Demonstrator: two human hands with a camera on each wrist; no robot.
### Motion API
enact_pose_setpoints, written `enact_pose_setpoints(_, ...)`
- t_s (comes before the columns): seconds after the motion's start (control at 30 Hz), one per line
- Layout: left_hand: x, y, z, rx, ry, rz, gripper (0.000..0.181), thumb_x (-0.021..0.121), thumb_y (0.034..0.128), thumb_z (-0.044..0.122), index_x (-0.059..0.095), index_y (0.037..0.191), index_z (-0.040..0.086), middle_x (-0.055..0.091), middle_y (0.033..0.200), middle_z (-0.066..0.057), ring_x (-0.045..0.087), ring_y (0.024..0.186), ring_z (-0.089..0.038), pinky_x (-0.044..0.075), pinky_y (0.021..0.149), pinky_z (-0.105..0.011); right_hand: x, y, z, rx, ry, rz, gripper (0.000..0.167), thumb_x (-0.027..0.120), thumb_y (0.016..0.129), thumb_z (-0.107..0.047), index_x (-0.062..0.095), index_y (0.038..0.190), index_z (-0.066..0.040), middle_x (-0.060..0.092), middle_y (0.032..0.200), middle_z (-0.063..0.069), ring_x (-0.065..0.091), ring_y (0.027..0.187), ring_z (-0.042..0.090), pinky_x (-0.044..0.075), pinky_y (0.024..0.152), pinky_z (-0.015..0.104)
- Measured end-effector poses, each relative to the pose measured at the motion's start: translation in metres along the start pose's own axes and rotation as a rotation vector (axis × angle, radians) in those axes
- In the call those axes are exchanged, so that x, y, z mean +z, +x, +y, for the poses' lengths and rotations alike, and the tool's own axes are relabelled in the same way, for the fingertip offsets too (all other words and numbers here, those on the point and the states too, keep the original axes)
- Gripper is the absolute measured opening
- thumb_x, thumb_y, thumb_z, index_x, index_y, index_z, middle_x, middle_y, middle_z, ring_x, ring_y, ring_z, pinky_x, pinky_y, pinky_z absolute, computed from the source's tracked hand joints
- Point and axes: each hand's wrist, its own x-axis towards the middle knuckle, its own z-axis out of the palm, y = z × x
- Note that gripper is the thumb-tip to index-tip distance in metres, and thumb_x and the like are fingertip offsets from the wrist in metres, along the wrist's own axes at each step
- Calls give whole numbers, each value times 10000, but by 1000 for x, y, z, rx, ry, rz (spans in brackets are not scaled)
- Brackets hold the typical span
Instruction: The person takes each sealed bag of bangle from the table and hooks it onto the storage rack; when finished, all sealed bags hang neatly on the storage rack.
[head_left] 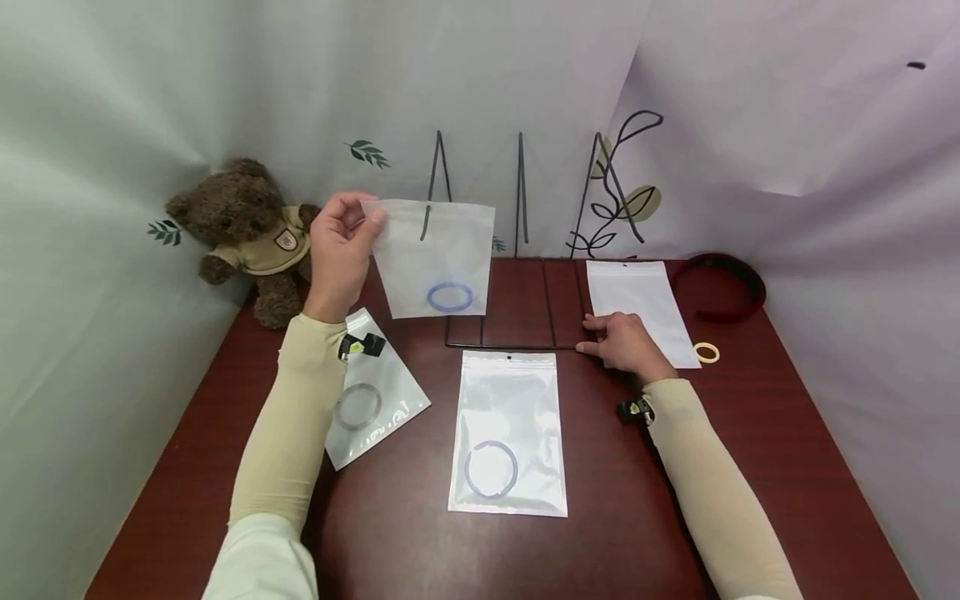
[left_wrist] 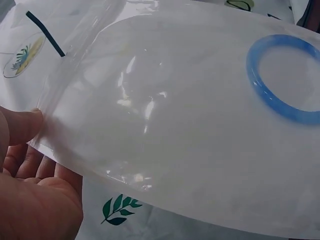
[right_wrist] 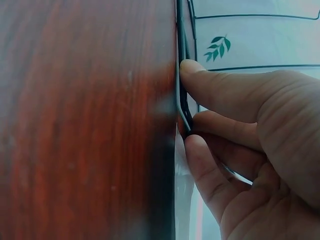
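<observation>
A clear-fronted bag [head_left: 405, 258] with a blue ring [head_left: 450, 297] inside hangs on the left prong of a black wire rack [head_left: 517, 347]. My left hand [head_left: 341, 250] pinches its upper left corner; the left wrist view shows the thumb on the bag [left_wrist: 175, 165], the blue ring [left_wrist: 260, 85] at right, and the prong's tip [left_wrist: 47, 35] through the top strip. My right hand [head_left: 626, 342] holds the rack's front right corner; in the right wrist view, thumb and fingers of that hand [right_wrist: 250, 135] are round the black wire [right_wrist: 181, 60].
Bags with rings lie at front centre [head_left: 510, 400] and left [head_left: 390, 375]. A white bag [head_left: 637, 300] lies beside the rack, near a yellow ring [head_left: 707, 352] and a dark red headband [head_left: 757, 287]. A teddy bear [head_left: 240, 217] sits at back left.
</observation>
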Motion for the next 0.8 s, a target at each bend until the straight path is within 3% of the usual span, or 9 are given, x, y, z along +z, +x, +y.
enact_pose_setpoints(0.1, 5, 8, -6, 6, -5, 23, 113, 715, 998, 53, 714, 1070, 139, 763, 1021, -6, 721, 887, -103, 560, 746, -254, 0, 0, 1, 6, 1, -4, 565, 810, 948, -286, 652, 1427, -30, 639, 1471, 143, 530, 1419, 443, 474, 1129, 562)
enact_pose_setpoints(0.43, 25, 37, -21, -24, -59, 87, 114, 704, 986, 12, 705, 1061, 98, 744, 1079, -50, 710, 962, -147, 559, 822, -261, -3, -2, 3, 0, 3, -6, 558, 812, 949, -281, 656, 1419, -23, 617, 1488, 148, 517, 1431, 443, 473, 1128, 577)
enact_pose_setpoints(0.5, 28, 42, -26, -13, -52, 114, 115, 700, 988, 10, 700, 1059, 101, 740, 1088, -49, 706, 981, -153, 552, 847, -265, -3, -1, 2, -6, -3, -2, 561, 810, 949, -288, 656, 1420, -26, 627, 1479, 150, 534, 1414, 444, 485, 1111, 572)
enact_pose_setpoints(0.67, 28, 53, -36, 2, -24, 151, 104, 694, 1003, 30, 691, 1075, 104, 733, 1096, -50, 707, 1007, -162, 543, 866, -274, -1, -1, 0, -12, -20, 8, 565, 820, 942, -305, 663, 1417, -42, 752, 1290, 164, 693, 1119, 376, 552, 945, 509)
enact_pose_setpoints(0.73, 28, 57, -39, 1, -19, 157, 101, 694, 1005, 33, 686, 1077, 103, 731, 1092, -50, 708, 1003, -161, 540, 856, -276, 0, -1, -1, -12, -32, 6, 563, 824, 940, -307, 667, 1411, -41, 753, 1284, 169, 699, 1111, 370, 559, 948, 508)
enact_pose_setpoints(0.8, 27, 60, -41, 2, -5, 163, 94, 691, 1007, 36, 682, 1076, 100, 728, 1086, -48, 704, 1002, -156, 537, 861, -274, 0, 0, -3, -15, -44, -6, 563, 820, 942, -309, 667, 1409, -34, 716, 1361, 173, 666, 1244, 402, 546, 1022, 533)
